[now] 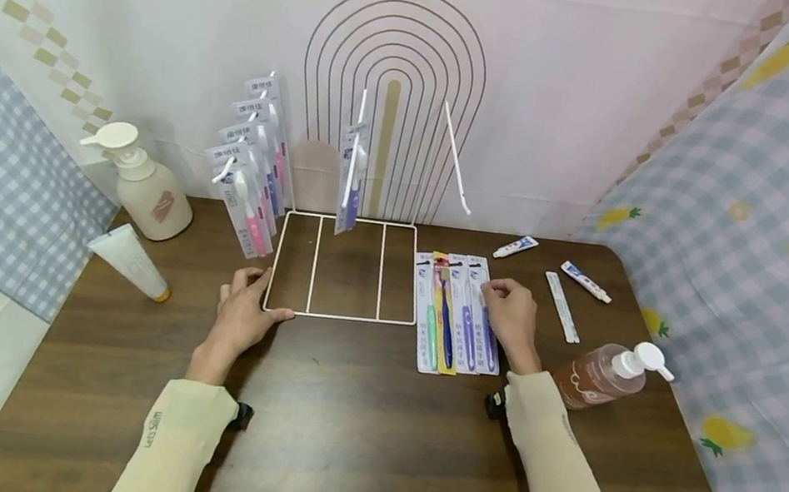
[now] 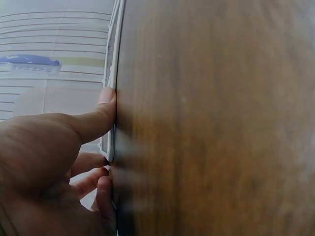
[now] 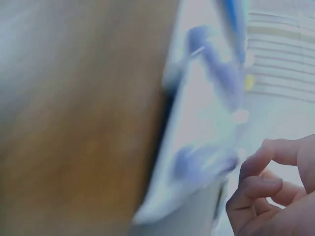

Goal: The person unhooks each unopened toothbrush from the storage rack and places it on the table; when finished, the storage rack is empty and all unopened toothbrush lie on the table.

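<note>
Toothbrush packs (image 1: 456,314) lengthwise toward wall, right hand (image 1: 512,313) pinching one; left hand (image 1: 242,315) flat, fingers relaxed

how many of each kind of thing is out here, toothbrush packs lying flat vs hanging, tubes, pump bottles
Toothbrush packs lying flat: 4
Toothbrush packs hanging on the left hook: about 5, they overlap
Toothbrush packs hanging on the middle hook: 1
Small toothpaste tubes: 2
Large cream tube: 1
Pump bottles: 2
Total: about 15

We saw bare table (image 1: 353,433) open between the sleeves. The white wire rack (image 1: 339,316) blocked the middle, hung toothbrush packs (image 1: 254,167) crowded its left side, and the tipped brown pump bottle (image 1: 603,376) hemmed the right.
</note>
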`<action>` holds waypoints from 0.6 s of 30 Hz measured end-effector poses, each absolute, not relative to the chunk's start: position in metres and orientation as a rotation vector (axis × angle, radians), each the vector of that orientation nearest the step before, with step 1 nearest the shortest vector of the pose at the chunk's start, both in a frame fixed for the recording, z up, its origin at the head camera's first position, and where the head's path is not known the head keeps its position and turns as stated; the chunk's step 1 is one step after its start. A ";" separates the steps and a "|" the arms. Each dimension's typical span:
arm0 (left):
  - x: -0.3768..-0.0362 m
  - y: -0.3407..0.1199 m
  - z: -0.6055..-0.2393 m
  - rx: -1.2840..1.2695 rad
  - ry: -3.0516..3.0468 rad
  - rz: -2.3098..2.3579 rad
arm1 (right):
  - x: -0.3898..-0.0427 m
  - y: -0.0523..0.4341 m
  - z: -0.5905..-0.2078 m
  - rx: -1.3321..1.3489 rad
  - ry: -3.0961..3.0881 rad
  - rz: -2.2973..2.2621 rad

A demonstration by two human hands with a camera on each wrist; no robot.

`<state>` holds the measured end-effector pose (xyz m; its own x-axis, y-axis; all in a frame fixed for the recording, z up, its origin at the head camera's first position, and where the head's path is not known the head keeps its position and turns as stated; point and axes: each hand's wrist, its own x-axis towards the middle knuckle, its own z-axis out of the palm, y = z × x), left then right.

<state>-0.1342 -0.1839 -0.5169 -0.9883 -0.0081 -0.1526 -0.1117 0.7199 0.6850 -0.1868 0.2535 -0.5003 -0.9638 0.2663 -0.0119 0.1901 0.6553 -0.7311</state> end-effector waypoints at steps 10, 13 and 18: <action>-0.135 -0.182 -0.509 -0.095 2.783 1.083 | -0.224 0.202 -0.459 0.024 -2.703 1.478; -0.137 -0.182 -0.514 -0.088 2.788 1.113 | -0.232 0.181 -0.442 0.141 -2.705 1.480; -0.136 -0.185 -0.520 -0.107 2.775 1.111 | -0.247 0.146 -0.417 0.336 -2.678 1.515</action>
<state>-0.1363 -0.1854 -0.5196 -0.9862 -0.0107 -0.1654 -0.1219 0.7231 0.6799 -0.2472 0.1455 -0.4168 -0.9754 -0.1650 0.1463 -0.2104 0.4974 -0.8416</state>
